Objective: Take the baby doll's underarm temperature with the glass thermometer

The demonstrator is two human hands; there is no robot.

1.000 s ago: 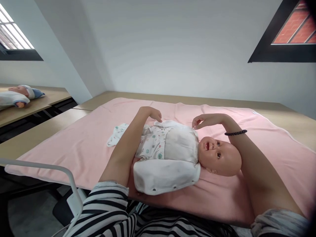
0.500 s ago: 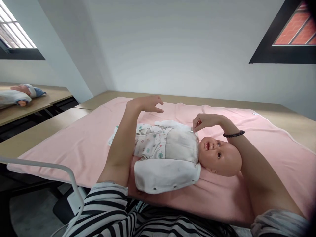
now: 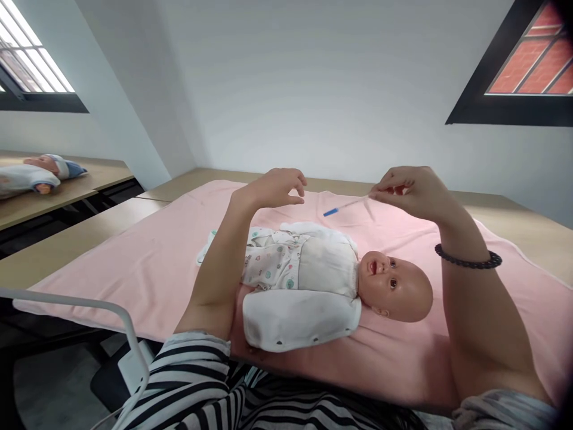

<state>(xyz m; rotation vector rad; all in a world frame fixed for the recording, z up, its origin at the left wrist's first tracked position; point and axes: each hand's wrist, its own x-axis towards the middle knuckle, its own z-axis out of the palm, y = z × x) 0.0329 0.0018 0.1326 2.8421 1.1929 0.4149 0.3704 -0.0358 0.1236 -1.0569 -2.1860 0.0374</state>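
The right hand [image 3: 409, 190] is hovering above the pink blanket [image 3: 147, 269], raised well clear of the baby doll [image 3: 331, 280]. Its thumb and fingers are pinched on 1 thin, clear stick with a blue tip [image 3: 344, 206], gripping it at the clear end so that the blue tip is pointing toward the left hand [image 3: 277, 186]. The stick is hanging in the air between the 2 hands, over the far side of the doll's chest and touching nothing else. 1 black beaded bracelet [image 3: 468, 261] is sitting on the right wrist.

The left hand is also lifted, its fingers loosely curled toward the thumb with a gap between them, holding nothing. The left forearm is crossing over the doll's legs.

1 plastic baby doll with a bald head and an open mouth is lying on its back on the blanket, head toward the right. It is wearing 1 white garment printed with small coloured shapes, and 1 white snap-edged flap [image 3: 299, 319] is lying open on the near side.

The blanket is covering a light wooden table [image 3: 58, 251]. On 1 separate wooden table at the far left, 2 more wrapped dolls [image 3: 33, 173] are lying side by side. 2 dark-framed windows are showing, 1 in each upper corner. A striped sleeve [image 3: 192, 382] is filling the lower edge.
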